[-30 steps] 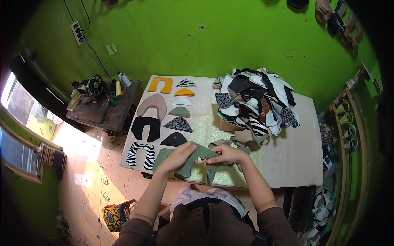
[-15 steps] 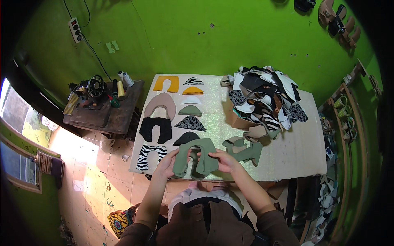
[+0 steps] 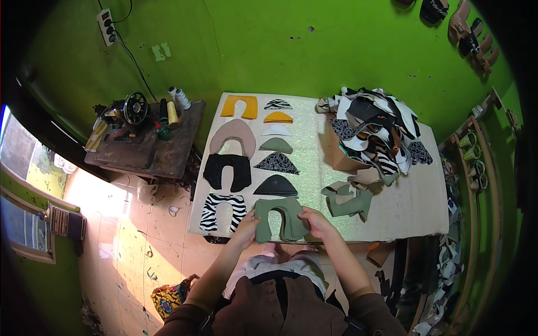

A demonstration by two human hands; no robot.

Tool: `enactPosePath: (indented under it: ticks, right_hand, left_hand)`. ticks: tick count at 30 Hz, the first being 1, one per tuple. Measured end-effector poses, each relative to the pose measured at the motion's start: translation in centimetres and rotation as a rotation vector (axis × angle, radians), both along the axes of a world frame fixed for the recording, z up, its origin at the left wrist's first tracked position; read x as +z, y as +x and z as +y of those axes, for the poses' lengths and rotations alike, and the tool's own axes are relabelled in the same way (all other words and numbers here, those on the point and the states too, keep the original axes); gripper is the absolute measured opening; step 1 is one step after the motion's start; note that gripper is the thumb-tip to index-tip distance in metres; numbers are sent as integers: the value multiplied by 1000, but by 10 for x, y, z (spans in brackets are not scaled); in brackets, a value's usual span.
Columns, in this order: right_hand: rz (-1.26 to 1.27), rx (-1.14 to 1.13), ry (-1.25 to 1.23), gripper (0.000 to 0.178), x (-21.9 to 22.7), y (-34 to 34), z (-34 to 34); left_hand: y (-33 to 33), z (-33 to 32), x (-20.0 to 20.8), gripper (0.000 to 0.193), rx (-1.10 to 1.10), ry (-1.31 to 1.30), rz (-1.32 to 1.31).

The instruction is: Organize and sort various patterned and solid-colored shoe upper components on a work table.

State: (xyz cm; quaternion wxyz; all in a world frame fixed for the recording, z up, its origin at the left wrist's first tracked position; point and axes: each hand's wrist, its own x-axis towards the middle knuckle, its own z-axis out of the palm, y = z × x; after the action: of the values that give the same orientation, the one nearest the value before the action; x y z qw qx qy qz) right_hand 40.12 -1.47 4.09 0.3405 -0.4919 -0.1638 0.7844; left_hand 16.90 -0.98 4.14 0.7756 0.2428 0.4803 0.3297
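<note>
A stack of green U-shaped fabric pieces [image 3: 294,217] is held level over the table's near edge. My left hand [image 3: 247,230] grips its left side and my right hand [image 3: 316,222] its upper right side. The layers are slightly fanned at the right. Left of the stack lies a zebra-print U-shaped stack [image 3: 208,214]; beyond it are a black one [image 3: 214,175], a beige-pink one [image 3: 228,130] and a yellow one [image 3: 230,107]. A column of half-moon pieces runs beside them, with a black half-moon piece [image 3: 276,186] nearest my hands.
Loose green pieces [image 3: 358,205] lie right of my hands. Behind them a cardboard box [image 3: 343,159] overflows with mixed scraps [image 3: 372,120]. A sewing machine [image 3: 126,115] and thread spools [image 3: 182,99] stand on a wooden table at left. A shoe rack [image 3: 482,224] lines the right wall.
The green stack has been lowered and turned flatter, its layers lined up more closely. Both hands have shifted to its outer sides. The whole view has moved slightly.
</note>
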Motion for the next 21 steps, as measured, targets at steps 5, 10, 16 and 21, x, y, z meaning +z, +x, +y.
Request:
enactPosePath:
  ticks: [5,10,16,21]
  right_hand:
    - [-438,100,112,37,11,-6,1]
    - [-1419,349,640,39,18,-21,3]
    - [-1464,493,1195,52,7,-46,22]
    - [-1659,714,1242,46,-21,-49,37]
  left_hand:
    - [0,-2,-13,49,-71,282,179]
    - [-8,2,-22,55,-109,801,817]
    - [20,20,-7,56,-369,1188,1142]
    - [24,38,-30,51,-531,1291,1316]
